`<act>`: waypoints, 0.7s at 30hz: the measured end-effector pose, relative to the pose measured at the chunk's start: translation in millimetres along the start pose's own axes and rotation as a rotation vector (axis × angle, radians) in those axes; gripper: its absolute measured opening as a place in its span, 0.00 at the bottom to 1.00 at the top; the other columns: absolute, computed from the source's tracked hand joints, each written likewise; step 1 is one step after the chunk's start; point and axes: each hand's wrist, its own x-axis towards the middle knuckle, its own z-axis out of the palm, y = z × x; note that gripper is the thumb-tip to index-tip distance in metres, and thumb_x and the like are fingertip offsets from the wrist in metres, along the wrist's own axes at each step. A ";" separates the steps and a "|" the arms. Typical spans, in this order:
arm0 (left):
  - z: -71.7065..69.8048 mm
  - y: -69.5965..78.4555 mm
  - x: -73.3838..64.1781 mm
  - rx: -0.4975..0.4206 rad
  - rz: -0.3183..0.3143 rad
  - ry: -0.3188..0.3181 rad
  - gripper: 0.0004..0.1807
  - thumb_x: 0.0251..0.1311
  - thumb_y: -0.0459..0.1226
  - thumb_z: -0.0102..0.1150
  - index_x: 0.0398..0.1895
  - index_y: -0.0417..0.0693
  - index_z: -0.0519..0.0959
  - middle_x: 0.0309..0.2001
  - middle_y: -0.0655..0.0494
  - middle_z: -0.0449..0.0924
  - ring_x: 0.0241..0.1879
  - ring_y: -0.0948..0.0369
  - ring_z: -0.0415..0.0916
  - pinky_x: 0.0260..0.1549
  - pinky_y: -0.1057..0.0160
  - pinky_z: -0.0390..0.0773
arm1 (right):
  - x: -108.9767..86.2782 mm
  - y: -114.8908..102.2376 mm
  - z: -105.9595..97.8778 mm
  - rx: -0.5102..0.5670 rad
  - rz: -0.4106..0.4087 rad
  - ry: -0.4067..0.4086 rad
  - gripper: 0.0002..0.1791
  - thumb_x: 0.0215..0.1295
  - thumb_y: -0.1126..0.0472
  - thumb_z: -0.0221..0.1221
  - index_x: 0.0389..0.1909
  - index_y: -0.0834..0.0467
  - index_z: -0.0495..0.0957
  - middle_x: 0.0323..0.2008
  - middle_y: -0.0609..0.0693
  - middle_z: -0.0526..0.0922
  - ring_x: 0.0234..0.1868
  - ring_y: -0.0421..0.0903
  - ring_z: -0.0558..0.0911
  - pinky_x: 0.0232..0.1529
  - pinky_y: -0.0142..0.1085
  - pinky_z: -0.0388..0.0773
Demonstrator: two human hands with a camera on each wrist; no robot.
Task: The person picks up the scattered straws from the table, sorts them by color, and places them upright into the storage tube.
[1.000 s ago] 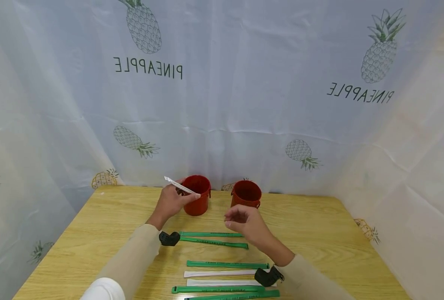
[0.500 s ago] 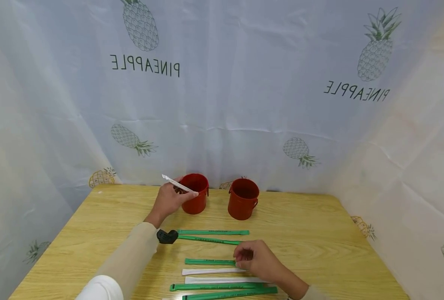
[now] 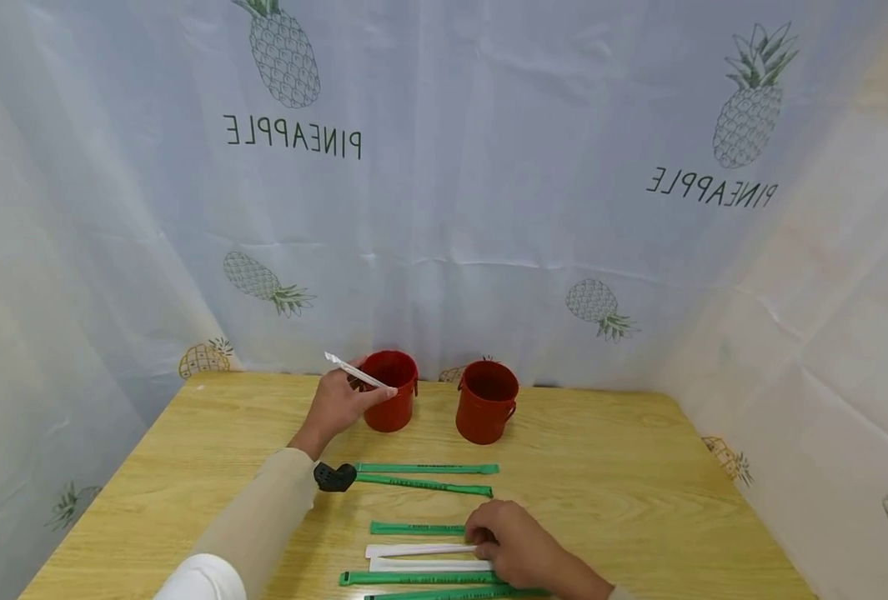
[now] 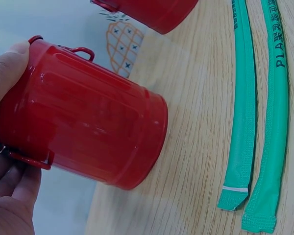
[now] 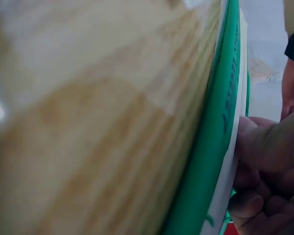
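In the head view my left hand (image 3: 336,406) grips the rim of the left red bucket (image 3: 391,415), thumb on the near side. A white paper-wrapped straw (image 3: 353,369) lies slantwise over that hand, its lower end by the thumb tip. The left wrist view shows the bucket's side handles and the thumb at its rim. My right hand (image 3: 514,543), fingers curled, pinches the right part of another white wrapped straw (image 3: 417,550). A second white straw (image 3: 428,566) lies just in front of it; the hand covers both right ends.
Another red bucket (image 3: 486,417) stands to the right. Two green wrapped straws (image 3: 428,468) lie before the buckets. More green straws (image 3: 417,528) lie behind and in front of the white ones on the wooden table (image 3: 624,467). A pineapple-print curtain (image 3: 444,208) hangs behind.
My right hand has come down from before the right bucket to the straws nearer the front, and its fingers have closed on a white one. The left hand stays at its bucket.
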 end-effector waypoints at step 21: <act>2.7 -1.9 -3.4 0.002 -0.015 0.028 0.45 0.60 0.48 0.76 0.76 0.39 0.68 0.68 0.43 0.79 0.64 0.44 0.79 0.58 0.49 0.86 | 12.8 -9.2 -50.9 0.229 -0.105 0.170 0.00 0.74 0.68 0.59 0.41 0.61 0.77 0.34 0.51 0.77 0.34 0.31 0.72 0.34 0.28 0.76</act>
